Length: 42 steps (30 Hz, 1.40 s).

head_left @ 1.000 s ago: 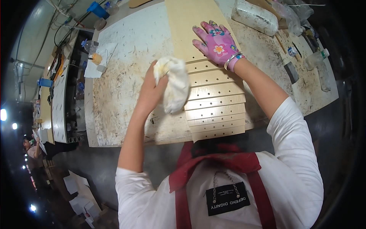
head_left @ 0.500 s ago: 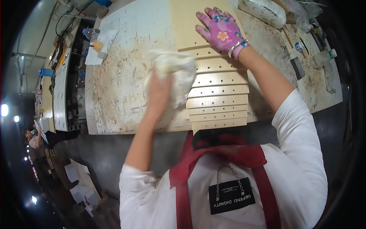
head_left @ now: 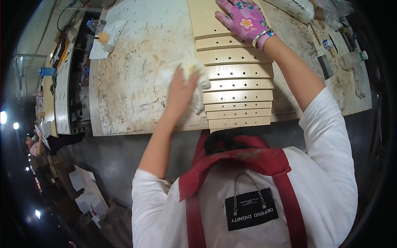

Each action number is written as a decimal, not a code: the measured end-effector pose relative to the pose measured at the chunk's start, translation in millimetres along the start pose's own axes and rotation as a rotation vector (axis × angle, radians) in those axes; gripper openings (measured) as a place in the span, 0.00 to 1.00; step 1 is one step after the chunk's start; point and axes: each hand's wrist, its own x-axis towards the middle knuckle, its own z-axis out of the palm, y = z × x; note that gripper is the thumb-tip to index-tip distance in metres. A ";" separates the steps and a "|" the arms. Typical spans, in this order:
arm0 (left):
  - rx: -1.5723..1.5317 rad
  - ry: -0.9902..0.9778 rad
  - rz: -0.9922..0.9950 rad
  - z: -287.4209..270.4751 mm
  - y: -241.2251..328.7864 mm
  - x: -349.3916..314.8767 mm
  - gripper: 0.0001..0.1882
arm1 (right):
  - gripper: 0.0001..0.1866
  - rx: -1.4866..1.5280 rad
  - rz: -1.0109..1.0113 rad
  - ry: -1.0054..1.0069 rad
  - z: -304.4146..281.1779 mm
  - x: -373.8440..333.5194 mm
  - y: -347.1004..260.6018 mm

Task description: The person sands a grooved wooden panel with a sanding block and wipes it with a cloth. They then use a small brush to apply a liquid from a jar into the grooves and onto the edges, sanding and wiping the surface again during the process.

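Observation:
Bare, my left hand [head_left: 181, 93] is closed round a crumpled white cloth [head_left: 193, 69], blurred by motion, at the left edge of the boards. A row of cream wooden boards [head_left: 239, 73] with small drilled holes lies overlapped like steps, reaching to the table's near edge. My right hand [head_left: 246, 24], in a pink flowered glove with a bracelet at the wrist, rests flat with its fingers spread on the farthest board [head_left: 204, 18]. The tips of that hand are cut off by the top of the picture.
The stained worktable [head_left: 136, 78] spreads left of the boards. A clear bottle [head_left: 351, 60], a dark grey block [head_left: 325, 67] and a plastic-wrapped roll [head_left: 295, 9] lie at right. White paper [head_left: 108, 45] with an orange-yellow item [head_left: 102, 38] is far left. Another person [head_left: 38, 146] stands beyond.
The view has shifted, so the table and boards sit higher in the picture. My left hand has moved the cloth slightly along the boards' left edge. My right hand stays flat on the far board.

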 end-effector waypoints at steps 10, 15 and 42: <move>0.212 -0.259 -0.103 -18.1 48.1 10.1 0.18 | 0.26 0.005 0.014 0.021 -3.0 -1.7 0.9; 0.132 -0.363 -0.278 -45.5 15.9 -60.5 0.23 | 0.26 0.016 0.010 -0.018 0.8 -4.4 7.5; 0.401 -0.052 -0.424 -28.0 -19.9 -251.0 0.21 | 0.23 -0.038 -0.096 -0.002 -7.6 -10.1 10.2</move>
